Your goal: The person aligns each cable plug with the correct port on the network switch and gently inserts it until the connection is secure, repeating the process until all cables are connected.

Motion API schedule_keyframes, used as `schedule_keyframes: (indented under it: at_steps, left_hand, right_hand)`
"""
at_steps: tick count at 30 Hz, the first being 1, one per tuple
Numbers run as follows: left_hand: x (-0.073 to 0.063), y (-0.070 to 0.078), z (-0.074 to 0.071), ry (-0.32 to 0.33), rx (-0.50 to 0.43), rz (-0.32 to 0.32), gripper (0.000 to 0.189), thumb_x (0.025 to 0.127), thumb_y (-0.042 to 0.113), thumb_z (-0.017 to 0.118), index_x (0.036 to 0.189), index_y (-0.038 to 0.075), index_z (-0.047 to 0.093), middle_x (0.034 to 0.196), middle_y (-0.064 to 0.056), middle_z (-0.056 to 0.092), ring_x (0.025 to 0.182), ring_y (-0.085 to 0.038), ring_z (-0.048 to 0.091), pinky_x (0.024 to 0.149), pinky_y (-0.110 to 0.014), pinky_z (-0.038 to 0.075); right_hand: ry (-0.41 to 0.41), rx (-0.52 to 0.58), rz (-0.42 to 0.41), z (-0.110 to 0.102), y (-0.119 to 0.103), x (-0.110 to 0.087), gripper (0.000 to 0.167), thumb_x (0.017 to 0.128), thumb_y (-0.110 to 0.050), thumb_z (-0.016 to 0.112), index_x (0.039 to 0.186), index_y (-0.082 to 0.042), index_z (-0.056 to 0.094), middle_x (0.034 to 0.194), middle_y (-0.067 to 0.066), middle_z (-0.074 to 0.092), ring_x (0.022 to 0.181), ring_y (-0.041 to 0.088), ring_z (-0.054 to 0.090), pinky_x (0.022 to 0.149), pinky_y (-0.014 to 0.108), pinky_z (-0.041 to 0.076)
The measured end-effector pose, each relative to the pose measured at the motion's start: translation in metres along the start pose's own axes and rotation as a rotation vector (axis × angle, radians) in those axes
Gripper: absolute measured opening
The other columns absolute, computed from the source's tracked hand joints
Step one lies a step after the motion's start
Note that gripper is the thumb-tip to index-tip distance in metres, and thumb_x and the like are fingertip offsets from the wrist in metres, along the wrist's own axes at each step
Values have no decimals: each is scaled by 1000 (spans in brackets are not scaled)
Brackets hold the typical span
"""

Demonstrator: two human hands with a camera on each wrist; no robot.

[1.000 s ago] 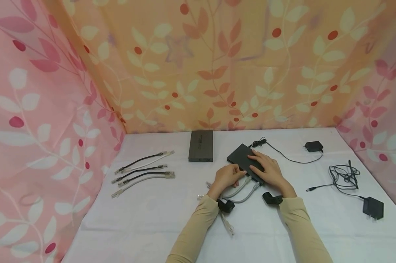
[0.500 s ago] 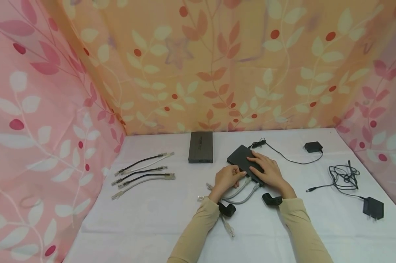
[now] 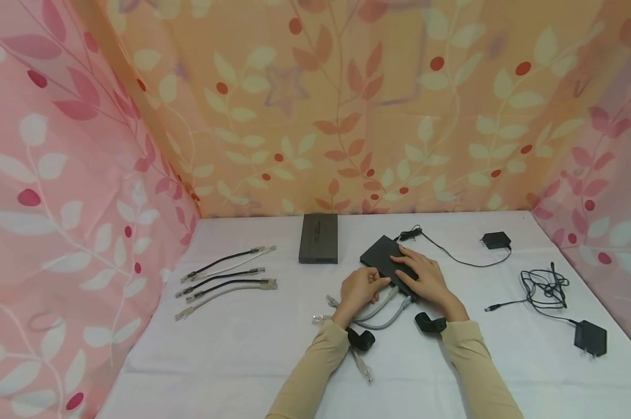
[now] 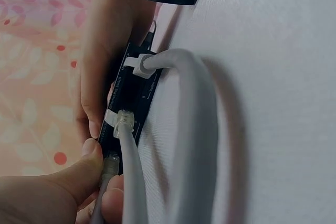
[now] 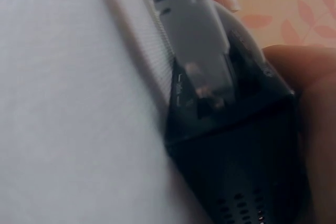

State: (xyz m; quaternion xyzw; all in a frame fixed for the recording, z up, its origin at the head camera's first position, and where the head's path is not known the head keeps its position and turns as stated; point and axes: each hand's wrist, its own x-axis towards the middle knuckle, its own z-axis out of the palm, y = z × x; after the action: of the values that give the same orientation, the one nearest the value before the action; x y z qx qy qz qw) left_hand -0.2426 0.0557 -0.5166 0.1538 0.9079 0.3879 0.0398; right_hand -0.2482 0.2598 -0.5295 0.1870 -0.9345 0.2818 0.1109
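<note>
A black network switch [image 3: 382, 254] lies at an angle on the white table. Two grey Ethernet cables, one with its plug [image 4: 125, 121] nearer the left hand and the other [image 3: 394, 317] looping from the corner, sit in its front ports. My left hand [image 3: 358, 289] pinches a third Ethernet cable [image 4: 110, 167] by its plug at the port edge, the thumb on top and fingers below. My right hand [image 3: 424, 277] rests on the switch's top with its fingers spread. In the right wrist view a grey plug [image 5: 202, 51] is seated in the front face.
A second switch [image 3: 318, 238] stands at the back. Several short Ethernet cables [image 3: 223, 282] lie at left. On the right are a small power adapter [image 3: 496, 240], its cord running to the switch, and a larger adapter [image 3: 590, 338] with a coiled cord [image 3: 545, 289].
The head view has tilted slightly, so everything sits a little lower in it. Both hands keep nearly the same places on the switch and the cable plug.
</note>
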Motion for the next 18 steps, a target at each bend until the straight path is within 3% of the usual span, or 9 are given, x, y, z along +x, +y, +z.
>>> schedule_keyframes:
  at_steps: [11, 18]
  left_hand:
    - [1, 2, 0, 11, -14, 15, 36, 85, 45, 62, 61, 19, 54, 41, 11, 50, 36, -6, 46, 41, -21, 30]
    - [4, 0, 1, -22, -14, 0, 34, 85, 46, 61, 63, 20, 55, 43, 12, 52, 37, -5, 49, 42, -21, 32]
  right_hand:
    - [12, -21, -9, 0, -2, 0, 38, 90, -32, 58, 127, -20, 58, 146, 11, 37, 131, 34, 33, 93, 57, 25]
    - [11, -11, -10, 1, -2, 0, 38, 91, -33, 58, 127, -20, 58, 146, 10, 37, 131, 33, 33, 94, 57, 24]
